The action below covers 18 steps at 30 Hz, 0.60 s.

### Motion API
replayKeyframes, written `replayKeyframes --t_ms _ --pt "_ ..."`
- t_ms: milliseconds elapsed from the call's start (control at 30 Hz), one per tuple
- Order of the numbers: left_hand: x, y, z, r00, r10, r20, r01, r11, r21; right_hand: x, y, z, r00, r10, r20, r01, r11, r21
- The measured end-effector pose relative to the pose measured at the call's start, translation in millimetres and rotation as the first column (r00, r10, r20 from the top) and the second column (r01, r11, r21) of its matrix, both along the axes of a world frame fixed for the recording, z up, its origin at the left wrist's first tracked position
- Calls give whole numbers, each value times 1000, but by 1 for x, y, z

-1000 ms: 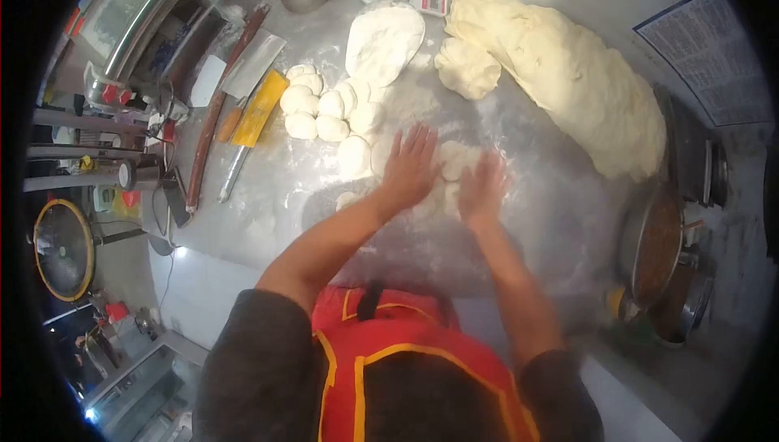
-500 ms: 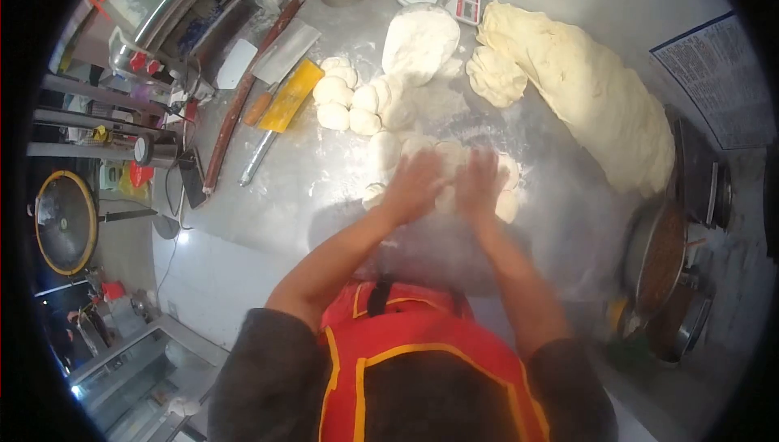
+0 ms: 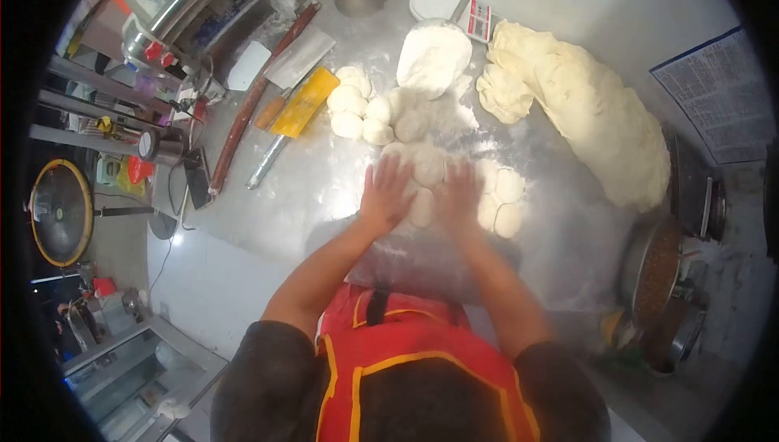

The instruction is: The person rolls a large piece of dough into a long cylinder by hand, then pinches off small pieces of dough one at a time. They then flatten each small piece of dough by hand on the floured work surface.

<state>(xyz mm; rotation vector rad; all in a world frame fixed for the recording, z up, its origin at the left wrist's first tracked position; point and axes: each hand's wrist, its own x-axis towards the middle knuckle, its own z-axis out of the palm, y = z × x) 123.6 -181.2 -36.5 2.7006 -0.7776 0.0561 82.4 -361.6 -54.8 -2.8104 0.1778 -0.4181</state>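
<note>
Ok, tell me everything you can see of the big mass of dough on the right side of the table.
The big mass of dough is pale cream, soft and lumpy, with folds and dimples on its surface. It lies as one long heap on the floured metal table, running from beside the scale near the far edge down toward the right. A smaller lump sits against its left side. Neither hand touches it; both hands are at the small dough pieces nearer the person.

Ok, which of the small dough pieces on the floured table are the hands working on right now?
The pale dough piece between the left hand and right hand. The round white dough balls by the yellow scraper lie apart, untouched.
</note>
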Motion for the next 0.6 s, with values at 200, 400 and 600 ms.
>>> replayKeyframes --t_ms 200,400,600 --pt "-12 30 23 908 166 -384 -209 975 -74 -31 -20 58 949 -34 -314 52 997 49" --pt "-6 30 25 868 -28 -495 -15 996 -84 -25 -27 76 910 97 -402 -6 975 222" --pt "51 -20 21 858 -155 -489 -2 952 -305 23 -60 56 949 239 -207 -183 949 257"
